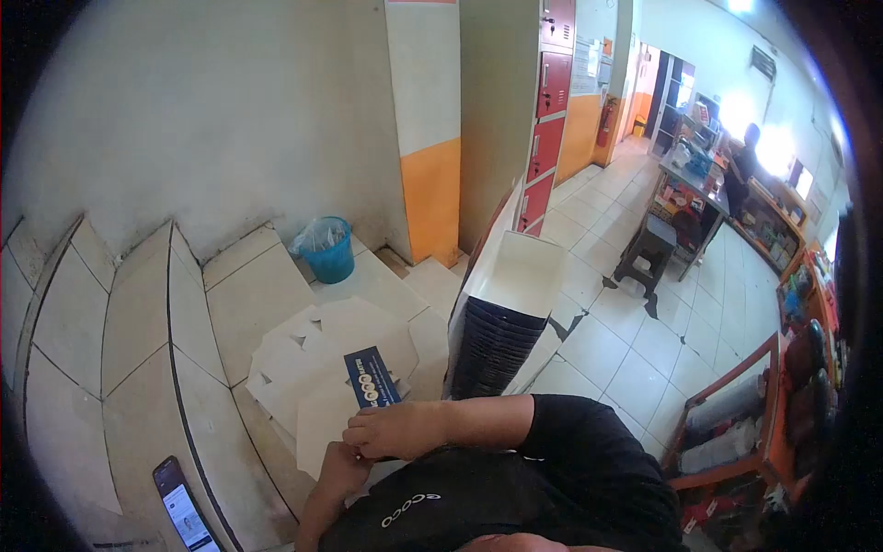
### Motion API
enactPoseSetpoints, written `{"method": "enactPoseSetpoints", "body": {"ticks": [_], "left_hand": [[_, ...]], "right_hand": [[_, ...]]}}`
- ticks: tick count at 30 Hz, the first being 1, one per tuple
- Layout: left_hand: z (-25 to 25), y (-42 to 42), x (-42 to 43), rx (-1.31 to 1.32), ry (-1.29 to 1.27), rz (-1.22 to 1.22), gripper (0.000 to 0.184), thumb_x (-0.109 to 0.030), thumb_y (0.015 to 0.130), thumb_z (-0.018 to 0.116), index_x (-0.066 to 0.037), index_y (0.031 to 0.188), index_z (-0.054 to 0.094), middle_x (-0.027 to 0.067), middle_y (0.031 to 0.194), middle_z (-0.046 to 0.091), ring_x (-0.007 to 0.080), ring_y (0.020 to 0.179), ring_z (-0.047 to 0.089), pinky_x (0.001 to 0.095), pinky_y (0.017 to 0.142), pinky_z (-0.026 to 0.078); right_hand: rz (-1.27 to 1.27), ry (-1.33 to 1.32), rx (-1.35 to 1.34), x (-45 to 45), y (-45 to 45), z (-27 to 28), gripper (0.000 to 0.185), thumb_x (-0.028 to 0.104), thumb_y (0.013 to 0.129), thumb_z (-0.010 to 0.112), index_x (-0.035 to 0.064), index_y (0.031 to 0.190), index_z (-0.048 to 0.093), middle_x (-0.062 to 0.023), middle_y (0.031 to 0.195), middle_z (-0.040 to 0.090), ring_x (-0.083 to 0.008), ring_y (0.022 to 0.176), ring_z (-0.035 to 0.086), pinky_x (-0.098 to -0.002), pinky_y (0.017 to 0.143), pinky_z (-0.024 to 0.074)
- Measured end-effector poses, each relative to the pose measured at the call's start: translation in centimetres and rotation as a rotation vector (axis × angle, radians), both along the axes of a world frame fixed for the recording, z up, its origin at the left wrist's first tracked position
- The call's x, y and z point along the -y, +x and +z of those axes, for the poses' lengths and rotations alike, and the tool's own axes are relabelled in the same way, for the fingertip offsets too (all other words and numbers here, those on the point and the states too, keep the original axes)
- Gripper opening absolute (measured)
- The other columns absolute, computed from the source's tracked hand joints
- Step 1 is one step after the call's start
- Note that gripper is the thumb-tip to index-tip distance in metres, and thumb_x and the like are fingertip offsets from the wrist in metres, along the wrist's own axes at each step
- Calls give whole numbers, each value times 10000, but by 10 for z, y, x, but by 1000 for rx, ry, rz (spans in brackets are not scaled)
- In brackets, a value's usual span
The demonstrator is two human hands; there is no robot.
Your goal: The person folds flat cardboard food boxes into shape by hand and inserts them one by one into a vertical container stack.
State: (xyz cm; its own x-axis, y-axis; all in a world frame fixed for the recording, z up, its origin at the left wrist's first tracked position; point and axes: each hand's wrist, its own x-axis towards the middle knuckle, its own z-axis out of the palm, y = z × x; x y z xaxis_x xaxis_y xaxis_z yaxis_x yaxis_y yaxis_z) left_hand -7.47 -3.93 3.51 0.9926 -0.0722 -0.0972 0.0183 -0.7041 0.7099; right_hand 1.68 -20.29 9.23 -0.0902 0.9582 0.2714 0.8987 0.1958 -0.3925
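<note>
Flat white cardboard box blanks [276, 368] lie on the stair landing in front of me; the upper one carries a dark blue panel [372, 375] with white print. My right hand [391, 431] reaches across from the right, fingers curled at the near edge of this blank. Just below it, my left hand [343, 467] is closed too, and the two hands touch. Both appear to grip the cardboard, though the fingertips are partly hidden. At my right stands a stack of dark blue boxes [497, 336], with the white inside of an open box [522, 265] on top.
Tiled steps [138, 340] rise on the left, with a lit phone [184, 506] on one. A blue bin [333, 262] stands by the wall. Beyond the stack are red lockers [552, 83], a grey stool [648, 248], a counter, a glass cabinet [727, 432] and another person [741, 161].
</note>
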Motion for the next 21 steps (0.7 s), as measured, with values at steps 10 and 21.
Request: {"method": "enactPoseSetpoints", "body": {"ticks": [10,21], "left_hand": [[48,2,7,535,600,-97,188,-85,690,617,-115,874,639,111,815,629,293,776,609,426,742,495],[94,54,134,1288,243,-563,414,-145,763,668,-27,1140,547,106,1144,516,290,1143,468,442,967,393]], "right_hand": [[-344,-417,361,10,3,4,214,257,754,593,50,809,579,-117,877,609,-250,823,575,-371,749,421],[-1267,972,705,154,-21,209,210,176,745,691,12,799,573,-128,721,598,-281,646,590,-361,580,450]]}}
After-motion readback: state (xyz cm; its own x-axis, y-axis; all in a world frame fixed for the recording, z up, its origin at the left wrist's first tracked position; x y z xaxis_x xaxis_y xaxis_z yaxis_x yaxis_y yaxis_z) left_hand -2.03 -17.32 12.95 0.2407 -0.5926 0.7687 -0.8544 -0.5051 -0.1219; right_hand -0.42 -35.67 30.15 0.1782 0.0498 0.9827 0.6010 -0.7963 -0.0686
